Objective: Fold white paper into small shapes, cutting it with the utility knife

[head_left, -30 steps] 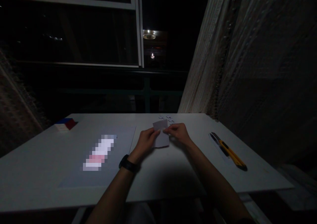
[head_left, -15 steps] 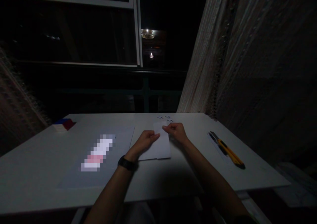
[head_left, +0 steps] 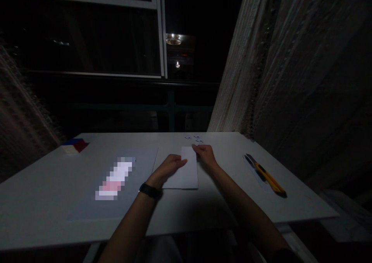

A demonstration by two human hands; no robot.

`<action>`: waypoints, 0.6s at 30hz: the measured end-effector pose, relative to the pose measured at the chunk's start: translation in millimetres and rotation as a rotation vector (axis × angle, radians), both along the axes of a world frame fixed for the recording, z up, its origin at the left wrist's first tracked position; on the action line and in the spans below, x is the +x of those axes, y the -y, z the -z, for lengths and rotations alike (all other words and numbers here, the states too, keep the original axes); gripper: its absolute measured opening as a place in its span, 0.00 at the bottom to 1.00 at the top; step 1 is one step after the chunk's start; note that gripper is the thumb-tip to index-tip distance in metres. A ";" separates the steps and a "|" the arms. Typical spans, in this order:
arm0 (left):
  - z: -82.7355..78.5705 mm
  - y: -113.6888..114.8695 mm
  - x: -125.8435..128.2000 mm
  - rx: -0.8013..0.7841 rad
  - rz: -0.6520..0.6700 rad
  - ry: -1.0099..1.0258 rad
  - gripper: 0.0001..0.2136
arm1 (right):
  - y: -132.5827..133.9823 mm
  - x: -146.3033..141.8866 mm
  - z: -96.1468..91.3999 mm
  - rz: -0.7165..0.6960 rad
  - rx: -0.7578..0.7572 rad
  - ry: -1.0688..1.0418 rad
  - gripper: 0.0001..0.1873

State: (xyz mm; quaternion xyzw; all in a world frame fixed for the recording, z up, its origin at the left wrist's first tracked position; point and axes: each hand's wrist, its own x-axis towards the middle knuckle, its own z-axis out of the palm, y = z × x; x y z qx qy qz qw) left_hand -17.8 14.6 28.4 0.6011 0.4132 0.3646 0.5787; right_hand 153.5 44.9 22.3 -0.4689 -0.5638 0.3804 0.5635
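A white sheet of paper (head_left: 189, 173) with a folded flap lies near the middle of the table, its right edge almost straight. My left hand (head_left: 170, 166) grips its left part, the thumb resting on the flap's edge and the other fingers mostly hidden. At the upper right corner of the paper, my right hand (head_left: 205, 154) pinches the flap between thumb and fingers. A dark band (head_left: 149, 190) circles my left wrist. Just beyond the paper lie several small white pieces with dark marks (head_left: 199, 141).
On the right of the white table (head_left: 221, 212) lies a yellow and black utility knife (head_left: 269, 178) beside a thin dark-tipped item (head_left: 255, 170). A larger pale sheet (head_left: 87, 208) with a blurred-out bright object (head_left: 119, 173) is at left. A coloured block (head_left: 74, 146) sits at the far left.
The flap has shifted slightly left and toward me, and its lower edge now lines up with the sheet beneath. My right thumb has moved up a little at the corner.
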 end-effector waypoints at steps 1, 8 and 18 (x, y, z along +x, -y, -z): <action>0.8 -0.6 -0.7 -0.035 0.013 0.021 0.16 | -1.2 -0.8 1.0 0.007 -0.034 -0.016 0.22; 6.7 -13.0 -7.9 -0.221 -0.177 0.225 0.11 | 7.4 -2.2 1.0 -0.273 -0.533 -0.049 0.22; 10.5 -19.1 -12.6 -0.266 -0.259 0.239 0.08 | 12.9 -7.1 -1.4 -0.397 -0.615 -0.096 0.12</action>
